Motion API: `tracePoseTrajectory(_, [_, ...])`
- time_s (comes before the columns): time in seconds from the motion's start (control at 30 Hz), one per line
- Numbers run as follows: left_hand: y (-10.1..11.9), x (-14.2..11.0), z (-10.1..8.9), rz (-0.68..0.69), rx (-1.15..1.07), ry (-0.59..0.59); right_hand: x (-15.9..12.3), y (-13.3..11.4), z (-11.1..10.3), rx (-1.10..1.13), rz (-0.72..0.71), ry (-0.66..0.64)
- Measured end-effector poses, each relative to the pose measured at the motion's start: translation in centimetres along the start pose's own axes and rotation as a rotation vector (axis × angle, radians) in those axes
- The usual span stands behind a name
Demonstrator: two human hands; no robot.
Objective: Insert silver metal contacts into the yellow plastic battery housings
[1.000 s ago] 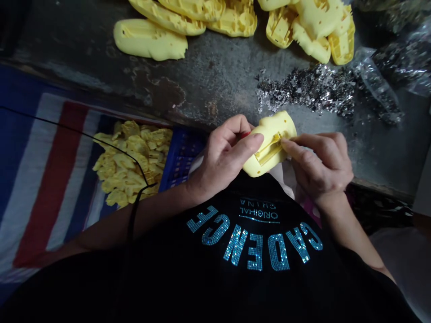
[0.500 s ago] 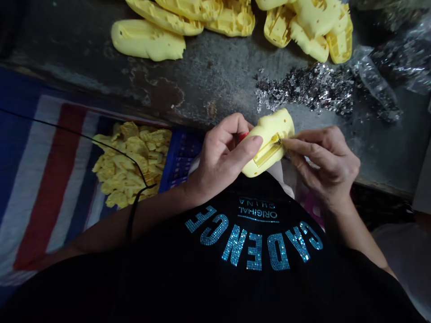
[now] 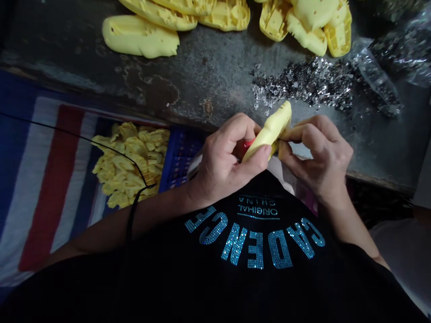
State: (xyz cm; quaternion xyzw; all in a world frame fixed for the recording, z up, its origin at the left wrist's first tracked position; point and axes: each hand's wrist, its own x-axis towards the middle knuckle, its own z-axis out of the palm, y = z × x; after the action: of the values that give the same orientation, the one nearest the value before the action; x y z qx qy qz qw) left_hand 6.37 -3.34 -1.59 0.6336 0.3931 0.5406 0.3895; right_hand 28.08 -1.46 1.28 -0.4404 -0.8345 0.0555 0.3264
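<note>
My left hand [image 3: 225,157] is closed around a yellow plastic shell [image 3: 271,128], thumb on the near side. The shell is turned nearly edge-on, so its slot is out of sight. Something red shows at a finger of that hand. My right hand [image 3: 318,154] has its thumb and fingertips pinched together against the shell's right side; what they hold, if anything, is hidden. Just beyond the hands, a heap of small shiny metal pieces [image 3: 306,83] lies on the dark worktable [image 3: 215,63].
More yellow shells [image 3: 141,36] lie along the back of the table, with another group of shells [image 3: 306,27] to the right. Clear plastic bags [image 3: 377,76] sit at the right. Below the left edge are a pile of yellow parts [image 3: 131,161], a blue basket [image 3: 178,154] and a black cord [image 3: 101,142].
The shell has tilted from showing its slotted face to nearly edge-on. A dark metal piece seen in the slot half a second ago is now hidden. My right fingertips moved to the shell's far side.
</note>
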Motion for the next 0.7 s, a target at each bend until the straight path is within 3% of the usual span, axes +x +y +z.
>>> tracePoseTrajectory(0.13, [0.31,0.07,0.00,-0.048,0.040,-0.012,-0.23,-0.16,0.94,-0.102,0.001,0.024])
tracePoseTrajectory(0.3, [0.22,-0.15,-0.04,-0.113,-0.014,-0.010,-0.02,-0.47,0.72,0.051,0.027,0.059])
tracePoseTrajectory(0.57, [-0.11,-0.21,0.06,-0.059,-0.029,-0.012,-0.50,-0.26,0.77,-0.007,0.122,-0.051])
tracePoseTrajectory(0.7, [0.16,-0.12,0.04,-0.099,-0.065,-0.013,-0.39,-0.25,0.85,0.072,0.075,0.033])
